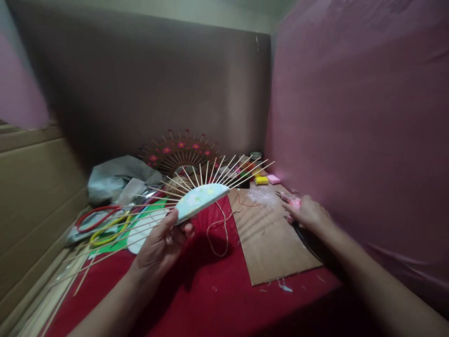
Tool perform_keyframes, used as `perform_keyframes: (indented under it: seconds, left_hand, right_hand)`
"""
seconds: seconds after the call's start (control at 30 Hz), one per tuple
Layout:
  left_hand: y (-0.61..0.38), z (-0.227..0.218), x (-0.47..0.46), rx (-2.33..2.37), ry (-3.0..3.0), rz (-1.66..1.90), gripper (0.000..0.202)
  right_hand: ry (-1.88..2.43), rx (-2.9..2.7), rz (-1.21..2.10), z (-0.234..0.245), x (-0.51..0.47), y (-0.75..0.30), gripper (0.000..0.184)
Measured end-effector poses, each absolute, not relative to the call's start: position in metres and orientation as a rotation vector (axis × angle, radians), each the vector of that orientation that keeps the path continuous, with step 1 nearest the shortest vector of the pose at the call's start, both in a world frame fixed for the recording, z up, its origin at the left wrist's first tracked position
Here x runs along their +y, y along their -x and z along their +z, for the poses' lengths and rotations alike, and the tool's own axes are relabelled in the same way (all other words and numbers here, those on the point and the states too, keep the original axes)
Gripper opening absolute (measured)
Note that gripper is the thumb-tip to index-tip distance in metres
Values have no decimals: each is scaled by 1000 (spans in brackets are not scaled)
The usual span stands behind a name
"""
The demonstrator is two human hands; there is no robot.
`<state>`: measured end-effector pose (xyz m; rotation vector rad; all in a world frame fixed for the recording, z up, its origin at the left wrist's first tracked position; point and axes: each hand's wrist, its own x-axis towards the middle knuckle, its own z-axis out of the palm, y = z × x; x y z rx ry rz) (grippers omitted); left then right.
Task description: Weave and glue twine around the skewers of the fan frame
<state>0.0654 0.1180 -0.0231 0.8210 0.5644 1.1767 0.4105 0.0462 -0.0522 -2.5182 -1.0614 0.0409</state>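
Observation:
My left hand [163,241] is closed around the lower left part of a half-round, pale blue fan base [201,199], held tilted above the table. Thin wooden sticks [196,175] spread out from its curved edge, and a string [207,234] hangs in a loop beneath it. Over at the right, my right hand [308,213] grips a pink glue gun [295,203], its nozzle towards the left and a black cord [308,243] trailing below. The glue gun is partly hidden by my fingers and stands over the right side of a brown cardboard sheet [277,252].
A decorated brown stick fan [180,145] stands against the back wall. Scissors with red [82,220] and yellow handles [105,238] lie left, beside a white disc [140,236] and loose sticks [65,290]. Clear plastic [261,194] lies on the cardboard. Pink sheeting [351,140] rises at right.

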Motion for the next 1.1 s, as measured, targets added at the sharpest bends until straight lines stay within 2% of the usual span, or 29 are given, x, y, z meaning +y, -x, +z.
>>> perform_keyframes:
  seconds: [0.23, 0.4, 0.53, 0.67, 0.73, 0.83, 0.93, 1.1]
  left_hand:
    - [-63, -27, 116, 512, -799, 1203, 13]
    - [-58, -28, 122, 474, -797, 1219, 15]
    - [-56, -28, 124, 452, -803, 1229, 16]
    - [-55, -23, 124, 426, -784, 1246, 17]
    - [-58, -16, 124, 457, -723, 1266, 13]
    - [-67, 0, 125, 550, -618, 1334, 7]
    - [-79, 17, 129, 555, -600, 1393, 6]
    - [-92, 33, 141, 475, -606, 1478, 9]
  right_hand:
    - [2372, -944, 102, -53, 42, -404, 46]
    - [2040, -799, 172, -61, 18, -389, 47]
    - [1339, -569, 727, -57, -2, -365, 46]
    - [901, -557, 1165, -45, -13, -350, 36]
    - [768, -557, 1271, -39, -13, -347, 33]
    - [762, -619, 1186, -32, -4, -345, 28]
    - [960, -797, 998, -23, 8, -338, 18]
    - [1153, -1127, 744, 1, 29, -319, 32]
